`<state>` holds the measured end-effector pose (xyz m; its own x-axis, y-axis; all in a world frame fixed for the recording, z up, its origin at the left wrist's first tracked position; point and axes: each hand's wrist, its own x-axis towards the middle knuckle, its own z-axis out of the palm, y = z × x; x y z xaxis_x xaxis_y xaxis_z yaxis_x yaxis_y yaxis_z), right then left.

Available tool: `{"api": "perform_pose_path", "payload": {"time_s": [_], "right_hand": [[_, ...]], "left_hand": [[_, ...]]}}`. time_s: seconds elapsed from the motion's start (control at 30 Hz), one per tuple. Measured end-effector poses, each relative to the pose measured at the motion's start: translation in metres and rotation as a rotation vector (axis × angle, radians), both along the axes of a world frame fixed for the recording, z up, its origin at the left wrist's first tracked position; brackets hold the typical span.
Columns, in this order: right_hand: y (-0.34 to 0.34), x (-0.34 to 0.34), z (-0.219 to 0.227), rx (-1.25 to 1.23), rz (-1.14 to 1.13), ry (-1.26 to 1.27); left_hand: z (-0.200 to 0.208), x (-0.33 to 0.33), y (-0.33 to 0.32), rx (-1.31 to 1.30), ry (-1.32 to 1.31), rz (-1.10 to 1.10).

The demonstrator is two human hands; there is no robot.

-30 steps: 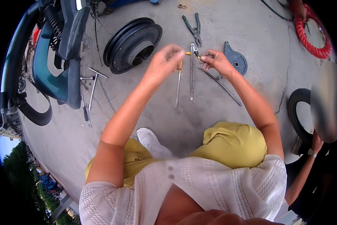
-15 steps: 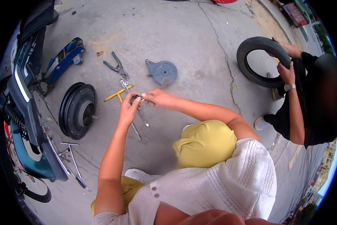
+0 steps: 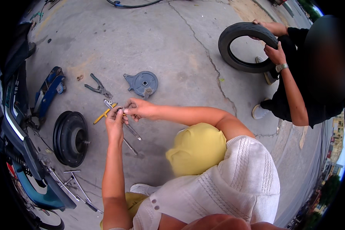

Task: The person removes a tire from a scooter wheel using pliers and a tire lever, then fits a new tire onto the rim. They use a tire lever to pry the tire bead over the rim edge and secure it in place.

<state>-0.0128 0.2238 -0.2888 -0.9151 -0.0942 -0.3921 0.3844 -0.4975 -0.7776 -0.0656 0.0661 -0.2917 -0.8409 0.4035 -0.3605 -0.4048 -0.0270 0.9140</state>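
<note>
My left hand [image 3: 114, 119] and my right hand [image 3: 138, 109] meet at the fingertips over the concrete. Both are closed in a pinch around a small dark thing with a bit of yellow, too small and too covered to name. Below them on the ground lie a yellow T-handle tool [image 3: 102, 115], partly hidden by my left hand, and a silver wrench [image 3: 134, 132]. A thin metal rod [image 3: 130, 146] ends nearby. Beyond my hands are dark-handled pliers [image 3: 98, 87] and a grey brake plate [image 3: 145, 83] with a side arm.
A black wheel rim [image 3: 69, 138] stands left, near a partly visible scooter [image 3: 32, 163] and a blue metal jack-like frame [image 3: 49, 92]. A silver T-shaped tool [image 3: 79, 184] lies below. Two small nuts [image 3: 80, 77] sit near the pliers. At right another person holds a tire [image 3: 228, 50].
My view has turned, so the ground tools and wheel rim appear farther left and lower, the tire farther left and higher. My hands stay together, pinching the small thing.
</note>
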Motion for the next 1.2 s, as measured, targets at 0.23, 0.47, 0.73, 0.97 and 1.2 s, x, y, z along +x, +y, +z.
{"api": "perform_pose_path", "payload": {"time_s": [0.23, 0.47, 0.73, 0.97, 1.2], "right_hand": [[0.004, -0.002, -0.008, -0.001, 0.188, -0.028], [0.002, -0.005, -0.014, -0.028, 0.322, -0.156], [0.000, 0.001, -0.030, -0.238, 0.430, -0.280], [-0.021, 0.000, -0.031, -0.008, 0.169, -0.154], [-0.017, -0.018, -0.035, 0.098, 0.361, -0.279]], "left_hand": [[-0.004, 0.003, -0.003, 0.040, -0.031, 0.018], [-0.002, 0.011, -0.014, -0.064, -0.045, 0.052], [-0.007, 0.030, -0.016, 0.025, -0.291, 0.167], [-0.026, 0.022, -0.026, 0.052, -0.260, 0.267], [-0.024, 0.015, -0.030, 0.109, -0.280, 0.190]]}}
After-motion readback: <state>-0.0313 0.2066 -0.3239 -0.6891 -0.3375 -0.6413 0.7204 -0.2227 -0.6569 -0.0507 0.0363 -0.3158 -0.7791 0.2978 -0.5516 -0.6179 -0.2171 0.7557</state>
